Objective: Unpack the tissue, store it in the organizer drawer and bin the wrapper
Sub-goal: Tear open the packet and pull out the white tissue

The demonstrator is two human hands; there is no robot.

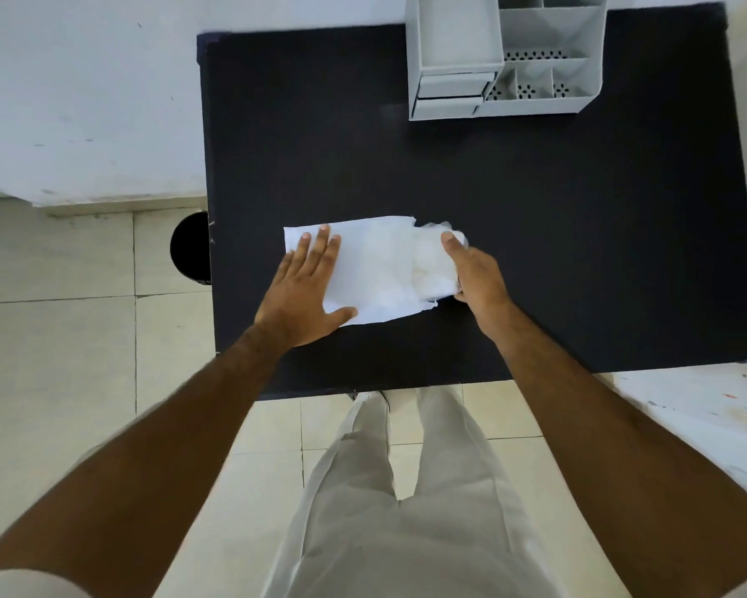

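Observation:
A white tissue pack in its wrapper (376, 269) lies flat near the middle of the black table (578, 252). My left hand (307, 291) presses flat on the wrapper's left end, fingers spread. At the wrapper's open right end, my right hand (475, 274) grips a bunch of white tissue (432, 261) that sticks out of it. The grey organizer (505, 58) stands at the table's far right, with two small drawers (449, 94) shut on its front left.
A round black bin (190, 248) stands on the tiled floor just off the table's left edge. A white wall runs along the far side. My legs are at the table's near edge.

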